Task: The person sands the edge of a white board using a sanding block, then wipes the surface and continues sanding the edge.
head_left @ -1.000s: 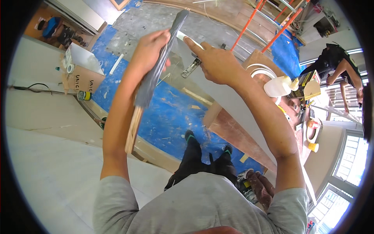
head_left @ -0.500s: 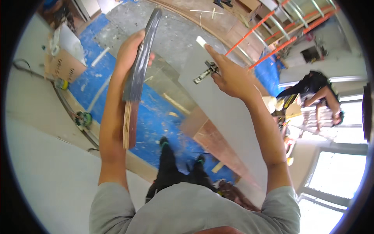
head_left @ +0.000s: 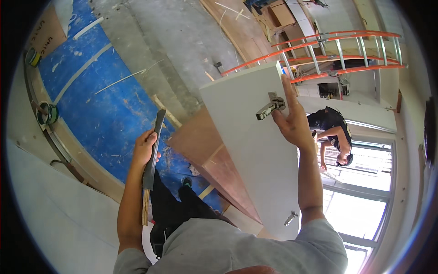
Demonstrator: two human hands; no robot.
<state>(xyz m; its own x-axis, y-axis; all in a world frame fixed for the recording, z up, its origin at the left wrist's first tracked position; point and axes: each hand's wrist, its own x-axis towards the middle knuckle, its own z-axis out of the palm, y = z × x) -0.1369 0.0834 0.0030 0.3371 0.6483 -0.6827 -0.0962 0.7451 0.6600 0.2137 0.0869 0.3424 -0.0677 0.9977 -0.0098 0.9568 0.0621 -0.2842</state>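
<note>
Holding a thin dark strip (head_left: 150,171) in the left hand (head_left: 144,149), the person in the head view has the right hand (head_left: 294,122) near the far right corner of a white panel (head_left: 248,137). The left grip is closed around the upper half of the strip, with the dark covering showing above and below the fingers; at the lower end bare wood comes out, near the left forearm. The right grip is less closed: the fingers lie along the outer edge of the panel and the thumb is on the face side, just beside the upper hinge (head_left: 270,108), so the edge is taken between them. How firmly they press, I cannot tell.

The panel extends slanting in front of the body, on the right side, and overlaps a brown wooden board (head_left: 194,137); whether it rests on this board is not clear. A lower hinge (head_left: 291,218) sits at the end near the body.

For good handling, I judge that the panel should be supported by its solid edge and not by a hinge arm, which could fold and pinch the thumb. The strip is better held apart from the white face, since its end could scratch it. The ladder (head_left: 368,68) appears beyond the corner, so turning the panel asks for caution there. On the blue floor covering (head_left: 105,123) lie loose scraps, so the feet also need a sure place.
</note>
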